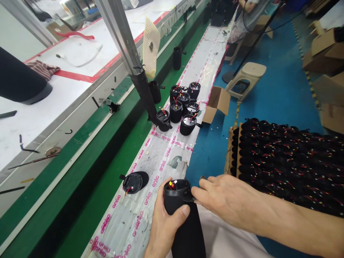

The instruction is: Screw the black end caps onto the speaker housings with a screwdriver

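Observation:
A tall black cylinder (186,229) with an open top stands low in the view, red and yellow wires showing inside its rim. My left hand (168,225) is wrapped round its upper part, thumb across the front. At the right side of the rim, my right hand (215,193) has its fingers closed; what they pinch is mostly hidden, though a small dark end shows above them. To the left, a short black cylinder (133,182) lies tilted on the printed plastic-covered bench (163,147). Several similar black cylinders (176,111) with wires stand farther up the bench.
A dark-wrapped metal post (145,93) rises beside the bench. On the right are a cardboard box (221,102), a beige stool (251,73) and a large stack of black cylinders (282,157). A person (244,19) is at the far end. Red-handled pliers (76,34) lie on the left table.

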`<state>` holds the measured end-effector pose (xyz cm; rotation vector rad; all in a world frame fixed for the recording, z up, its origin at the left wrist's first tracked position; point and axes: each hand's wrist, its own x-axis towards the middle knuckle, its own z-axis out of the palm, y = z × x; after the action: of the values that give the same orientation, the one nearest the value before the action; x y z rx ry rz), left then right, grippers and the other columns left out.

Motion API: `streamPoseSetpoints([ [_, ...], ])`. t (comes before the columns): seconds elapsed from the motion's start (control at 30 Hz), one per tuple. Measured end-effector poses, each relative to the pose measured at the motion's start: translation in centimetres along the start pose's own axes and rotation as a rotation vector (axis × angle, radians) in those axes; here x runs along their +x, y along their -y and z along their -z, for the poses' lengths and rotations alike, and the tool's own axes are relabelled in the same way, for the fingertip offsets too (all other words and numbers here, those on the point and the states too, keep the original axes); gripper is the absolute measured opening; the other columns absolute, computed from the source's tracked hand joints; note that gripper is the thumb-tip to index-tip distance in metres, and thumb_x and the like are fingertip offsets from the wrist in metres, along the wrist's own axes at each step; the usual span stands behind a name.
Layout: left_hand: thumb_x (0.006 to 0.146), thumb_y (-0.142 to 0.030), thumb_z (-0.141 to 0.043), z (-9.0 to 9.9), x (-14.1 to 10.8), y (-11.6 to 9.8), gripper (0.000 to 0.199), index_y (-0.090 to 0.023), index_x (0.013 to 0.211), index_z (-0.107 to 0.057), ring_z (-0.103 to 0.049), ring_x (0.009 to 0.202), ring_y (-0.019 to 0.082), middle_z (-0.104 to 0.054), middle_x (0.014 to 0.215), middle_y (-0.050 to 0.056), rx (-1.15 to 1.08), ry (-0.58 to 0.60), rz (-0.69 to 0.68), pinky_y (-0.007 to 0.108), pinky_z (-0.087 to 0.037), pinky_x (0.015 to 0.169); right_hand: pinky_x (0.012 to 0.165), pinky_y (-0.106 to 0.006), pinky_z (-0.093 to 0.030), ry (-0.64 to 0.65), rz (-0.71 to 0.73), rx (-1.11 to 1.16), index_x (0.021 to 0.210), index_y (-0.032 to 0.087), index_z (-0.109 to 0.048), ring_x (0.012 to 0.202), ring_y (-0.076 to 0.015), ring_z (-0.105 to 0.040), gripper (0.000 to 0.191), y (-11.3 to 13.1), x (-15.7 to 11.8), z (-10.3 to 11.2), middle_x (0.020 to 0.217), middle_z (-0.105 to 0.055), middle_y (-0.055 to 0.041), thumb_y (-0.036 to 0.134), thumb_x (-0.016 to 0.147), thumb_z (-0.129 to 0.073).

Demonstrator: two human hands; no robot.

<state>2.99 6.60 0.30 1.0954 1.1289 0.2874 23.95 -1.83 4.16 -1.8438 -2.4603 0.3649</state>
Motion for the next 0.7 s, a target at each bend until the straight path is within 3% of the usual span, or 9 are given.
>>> streamPoseSetpoints([
  [0.2,0.066,-0.057,-0.089,-0.9,-0.5,-0.4,0.079,-0.027,0.135,-0.064,-0.058,0.137,0.038,-0.073,0.136,0.007,0.046,-0.095,0.008,0.046,-0.045,0.113,0.049,-0.038,-0.01,0.049,0.038,-0.072,0.094,0.024,-0.049,0.053,-0.0178,-0.046,0.033,0.3,0.0,0.0,0.072,-0.055,0.002,0.003,0.072,-0.06],
  [0.4,0.068,-0.054,-0.087,-1.0,-0.5,-0.1,0.079,-0.024,0.136,-0.061,-0.063,0.127,0.036,-0.073,0.131,0.009,0.098,-0.117,-0.013,0.047,-0.045,0.112,0.049,-0.04,-0.008,0.067,0.001,-0.117,0.09,0.024,-0.049,0.054,-0.0185,-0.046,0.032,1.0,-0.1,-0.4,0.07,-0.053,0.0009,0.003,0.07,-0.061],
  [0.7,0.066,-0.059,-0.088,-0.6,-0.1,0.1,0.082,-0.026,0.137,-0.062,-0.057,0.138,0.039,-0.071,0.139,0.009,0.081,-0.02,-0.054,0.048,-0.043,0.116,0.05,-0.038,-0.011,0.081,0.067,-0.106,0.092,0.022,-0.052,0.058,-0.0176,-0.047,0.021,-0.1,-0.4,-0.3,0.074,-0.057,-0.001,0.008,0.083,-0.064],
])
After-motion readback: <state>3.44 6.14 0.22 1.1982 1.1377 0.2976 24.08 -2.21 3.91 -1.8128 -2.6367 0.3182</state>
